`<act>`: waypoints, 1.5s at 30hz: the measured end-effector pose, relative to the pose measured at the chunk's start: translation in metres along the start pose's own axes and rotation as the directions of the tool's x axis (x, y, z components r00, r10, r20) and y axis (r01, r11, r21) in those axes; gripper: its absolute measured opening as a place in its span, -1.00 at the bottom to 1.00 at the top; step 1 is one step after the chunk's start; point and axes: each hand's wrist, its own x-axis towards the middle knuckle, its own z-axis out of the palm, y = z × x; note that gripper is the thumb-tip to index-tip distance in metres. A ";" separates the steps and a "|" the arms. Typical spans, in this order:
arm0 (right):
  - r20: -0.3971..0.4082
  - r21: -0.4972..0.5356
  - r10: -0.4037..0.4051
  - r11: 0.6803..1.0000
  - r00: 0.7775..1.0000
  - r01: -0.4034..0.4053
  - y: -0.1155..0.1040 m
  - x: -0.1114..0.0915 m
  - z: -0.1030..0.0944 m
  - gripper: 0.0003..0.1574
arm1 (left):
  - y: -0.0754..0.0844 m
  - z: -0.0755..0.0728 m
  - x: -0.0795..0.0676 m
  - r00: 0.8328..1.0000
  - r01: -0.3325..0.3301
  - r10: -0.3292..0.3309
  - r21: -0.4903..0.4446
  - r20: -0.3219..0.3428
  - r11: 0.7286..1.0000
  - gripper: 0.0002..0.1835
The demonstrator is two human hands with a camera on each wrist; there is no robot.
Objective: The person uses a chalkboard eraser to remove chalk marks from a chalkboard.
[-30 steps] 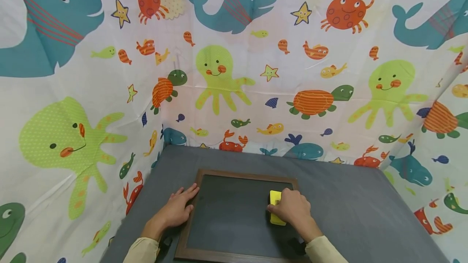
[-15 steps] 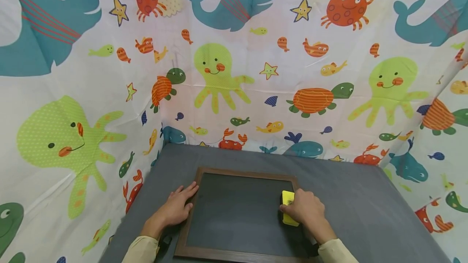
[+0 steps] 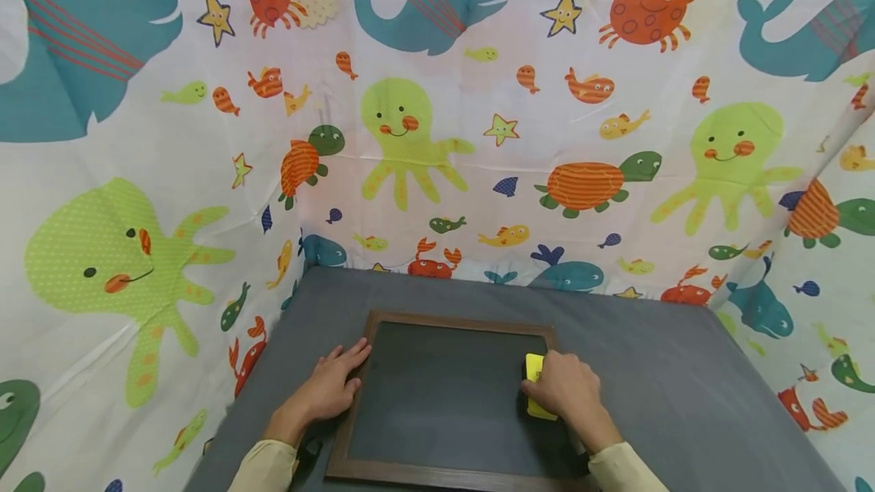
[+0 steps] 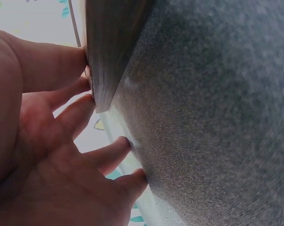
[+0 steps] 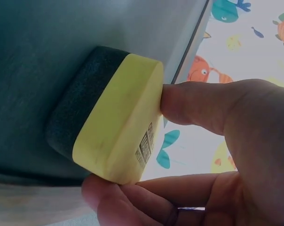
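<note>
A chalkboard (image 3: 444, 401) with a brown wooden frame (image 3: 410, 471) lies flat on the grey cloth. My right hand (image 3: 567, 389) grips a yellow board eraser (image 3: 535, 367) near the board's right side. In the right wrist view, thumb and fingers pinch the yellow back of the eraser (image 5: 121, 117), and its dark felt face (image 5: 83, 99) lies against the board. My left hand (image 3: 328, 386) rests on the left side of the frame with fingers straight. The left wrist view shows thumb and fingertips (image 4: 76, 61) at the frame edge, with two other fingertips on the cloth.
Grey cloth (image 3: 656, 386) covers the surface around the board. Behind it and at both sides hang white curtains (image 3: 472, 112) printed with sea animals, close past the surface's far edge.
My right hand has slid the eraser rightward across the board, then slightly back left in the last half second. The left hand stays on the frame.
</note>
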 end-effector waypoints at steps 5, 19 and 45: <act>-0.025 -0.009 -0.030 1.000 0.999 0.030 -0.003 0.000 0.002 -0.42 | -0.001 0.000 -0.001 1.000 -0.001 0.001 0.007 -0.008 1.000 -0.29; -0.052 0.001 -0.103 0.995 0.993 0.103 -0.033 -0.004 0.011 -0.50 | -0.003 0.003 0.001 1.000 0.007 -0.007 0.015 -0.003 1.000 -0.28; -0.047 0.044 -0.245 0.968 0.968 0.247 -0.122 -0.006 0.029 -0.55 | -0.003 0.001 0.002 1.000 -0.007 0.007 0.019 -0.003 1.000 -0.30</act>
